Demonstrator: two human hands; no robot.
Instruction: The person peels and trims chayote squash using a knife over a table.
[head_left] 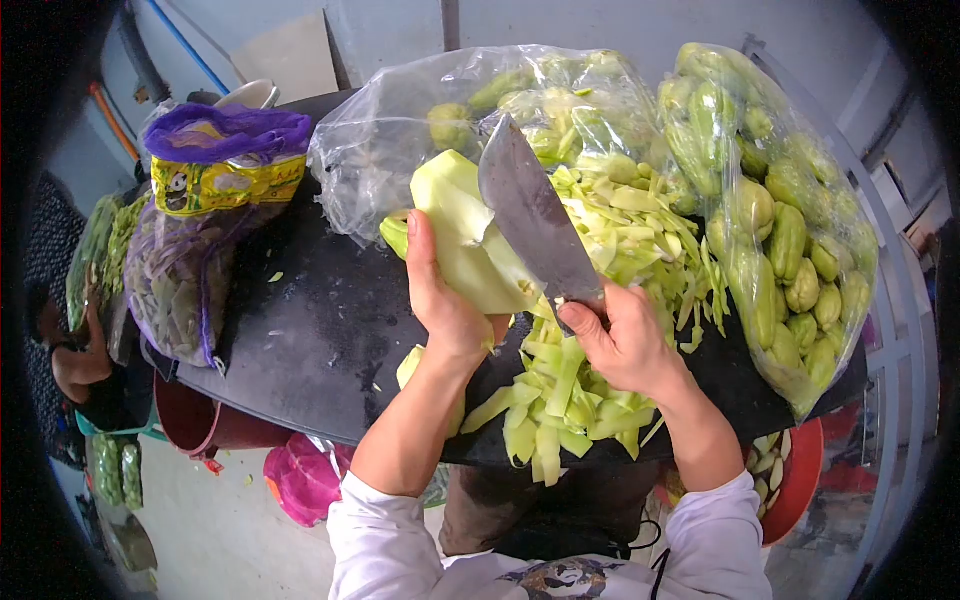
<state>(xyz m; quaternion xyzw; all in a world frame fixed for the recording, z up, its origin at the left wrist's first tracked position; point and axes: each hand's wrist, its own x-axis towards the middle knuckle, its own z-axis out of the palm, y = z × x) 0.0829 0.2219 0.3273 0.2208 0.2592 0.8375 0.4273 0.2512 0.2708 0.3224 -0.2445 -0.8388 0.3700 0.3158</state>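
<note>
My left hand (440,290) is wrapped round the lower left side of a large peeled pale-green vegetable (455,225), held up over the table. In my right hand (625,335) is the handle of a cleaver (530,205). Its broad blade points up and to the left, lying against or just in front of the vegetable's right side; exact contact I cannot tell. Beneath and behind the cleaver lies a heap of green peel strips (640,235), with more peelings (560,400) spilling towards the table's front edge. Another pale-green piece (410,365) is partly hidden behind my left forearm.
On the dark table (310,330) stand a clear bag (380,130) with green vegetables, a bag of chayotes (790,240) and a purple net bag (190,270). A red tub (800,480) and a dark red bin (210,420) sit below. Another person (85,360) is at far left.
</note>
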